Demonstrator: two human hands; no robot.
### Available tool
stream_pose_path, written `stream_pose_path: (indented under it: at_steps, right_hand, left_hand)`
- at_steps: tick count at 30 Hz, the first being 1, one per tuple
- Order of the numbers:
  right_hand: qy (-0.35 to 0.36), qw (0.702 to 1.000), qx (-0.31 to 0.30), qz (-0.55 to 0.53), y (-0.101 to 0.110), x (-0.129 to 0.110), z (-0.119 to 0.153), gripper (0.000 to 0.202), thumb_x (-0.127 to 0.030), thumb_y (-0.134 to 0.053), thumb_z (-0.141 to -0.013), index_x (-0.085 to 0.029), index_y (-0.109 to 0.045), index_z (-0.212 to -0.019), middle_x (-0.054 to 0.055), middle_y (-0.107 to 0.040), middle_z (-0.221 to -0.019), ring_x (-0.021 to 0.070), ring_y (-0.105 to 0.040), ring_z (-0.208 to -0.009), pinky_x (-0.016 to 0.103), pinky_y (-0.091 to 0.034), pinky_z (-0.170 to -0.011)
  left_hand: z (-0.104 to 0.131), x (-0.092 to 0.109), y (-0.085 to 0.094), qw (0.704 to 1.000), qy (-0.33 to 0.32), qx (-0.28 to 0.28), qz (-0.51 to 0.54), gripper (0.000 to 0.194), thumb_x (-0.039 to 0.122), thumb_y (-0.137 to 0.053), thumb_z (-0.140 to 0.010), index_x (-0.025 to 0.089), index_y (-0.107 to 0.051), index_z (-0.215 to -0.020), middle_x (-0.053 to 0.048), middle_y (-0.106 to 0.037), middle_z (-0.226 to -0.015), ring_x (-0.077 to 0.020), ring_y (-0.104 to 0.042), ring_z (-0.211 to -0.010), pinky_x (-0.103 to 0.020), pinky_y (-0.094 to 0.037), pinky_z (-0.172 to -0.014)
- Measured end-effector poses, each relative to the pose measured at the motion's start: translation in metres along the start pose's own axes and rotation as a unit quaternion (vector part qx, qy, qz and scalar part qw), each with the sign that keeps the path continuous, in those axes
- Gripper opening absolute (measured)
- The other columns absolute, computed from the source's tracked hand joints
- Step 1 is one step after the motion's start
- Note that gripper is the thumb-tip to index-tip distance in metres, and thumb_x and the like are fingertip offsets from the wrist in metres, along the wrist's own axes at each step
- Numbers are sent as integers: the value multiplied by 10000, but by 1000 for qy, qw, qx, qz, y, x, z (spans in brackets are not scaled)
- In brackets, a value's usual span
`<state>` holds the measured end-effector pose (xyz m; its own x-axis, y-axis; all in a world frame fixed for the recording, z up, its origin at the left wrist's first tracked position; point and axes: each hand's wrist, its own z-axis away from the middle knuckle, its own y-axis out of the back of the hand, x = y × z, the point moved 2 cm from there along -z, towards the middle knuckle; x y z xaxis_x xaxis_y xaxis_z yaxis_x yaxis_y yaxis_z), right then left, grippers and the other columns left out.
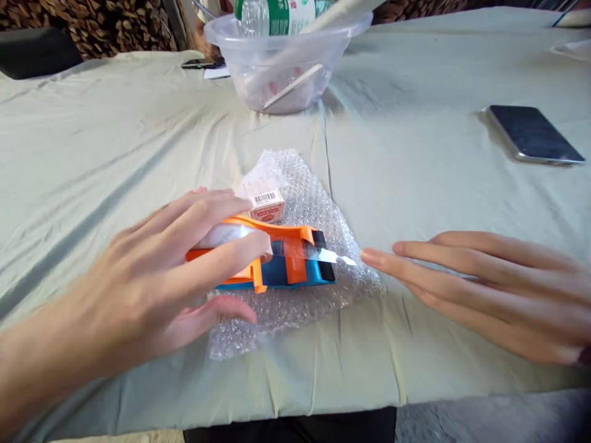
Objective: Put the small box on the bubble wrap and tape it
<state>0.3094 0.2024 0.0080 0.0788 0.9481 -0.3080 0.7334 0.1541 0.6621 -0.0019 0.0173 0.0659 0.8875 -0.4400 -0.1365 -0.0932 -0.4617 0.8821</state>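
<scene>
A blue and orange tape dispenser (295,261) with a large roll in it lies on a sheet of bubble wrap (323,212). My left hand (170,258) wraps over its left end, the fingers across the roll and the thumb on the near side. From the roll a strip of clear tape (329,255) runs right, past the black cutting end, to the fingertips of my right hand (480,283). That hand seems to pinch the tape's end, its thumb mostly hidden under the fingers. Just beyond the dispenser, a small printed box (268,206) with a barcode rests on the wrap.
At the back stands a clear plastic basin (286,61) with a green-labelled bottle (289,15) in it. A smartphone (533,132) lies at the right, another dark phone (198,63) left of the basin. A pale, wrinkled cloth (115,123) covers the table.
</scene>
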Motion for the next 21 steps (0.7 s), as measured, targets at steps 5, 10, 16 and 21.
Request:
stream_pose_path:
  at_steps: [5,10,16,21]
  right_hand:
    - [31,997,-64,-14,-4,-2,-28,156,-370,-846,-1002,-329,-885,-1147,9,-877,-1132,327,-829,-1141,365,-757,-822]
    - [331,926,-173,53,-1,1,-39,290,-42,-663,-1003,-245,-863,-950,12,-895,-1064,263,-868,-1025,308,-742,-805]
    - [325,934,-141,43,-9,-2,-29,270,-75,-626,-1089,-229,-828,-997,79,-876,-1069,242,-849,-1057,347,-737,-952]
    - [123,983,-139,-17,-13,2,-13,177,-411,-709,-1118,-300,-819,-1035,83,-859,-1124,275,-827,-1095,442,-752,-974]
  left_hand:
    - [8,-7,-10,999,3,49,-15,373,50,-691,-1043,259,-709,-1351,-115,-783,-1331,-218,-808,-940,-283,-594,-636]
    - [10,-6,-15,995,29,92,-10,400,4,-674,-1025,279,-742,-1307,-68,-792,-1276,-185,-786,-929,-278,-583,-694]
    - [5,-6,-23,990,27,139,-4,418,-53,-660,-1003,279,-768,-1231,-14,-797,-1214,-151,-778,-933,-263,-590,-782]
    - [4,-3,-25,987,34,156,-10,465,-97,-657,-978,283,-768,-1221,-5,-796,-1198,-129,-756,-900,-260,-569,-728]
